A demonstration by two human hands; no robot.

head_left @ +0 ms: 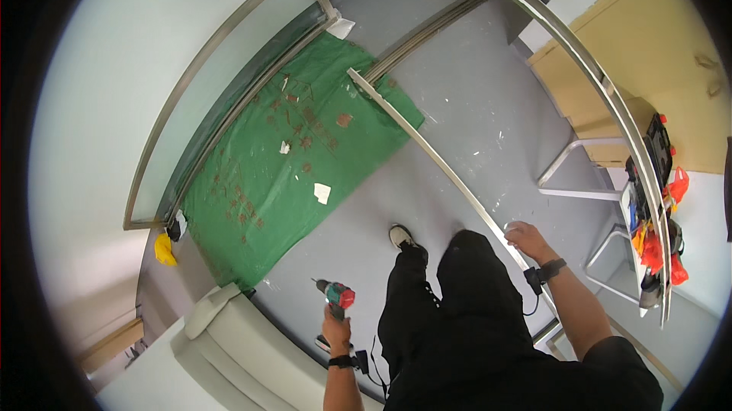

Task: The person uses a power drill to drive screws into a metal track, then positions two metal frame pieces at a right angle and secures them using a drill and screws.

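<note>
My left hand (336, 330) is wrapped round the grip of a green and red cordless drill (336, 294), whose bit points up and to the left. A wrist strap with a small black box is on each of my arms. On the right, my right hand (528, 241) is closed on a long, pale metal bar (427, 146). The bar slants from the green sheet down past my right leg, and its near end is partly hidden by my arm and body.
A green cloth (267, 182) with scraps on it covers the floor at left. A framed glass panel (229, 68) leans on the wall. A cream sofa (252, 350) stands lower left. Metal strips (435, 30) lie farther off. A curved metal frame (602, 79) and tool-laden stand (648, 236) are at right.
</note>
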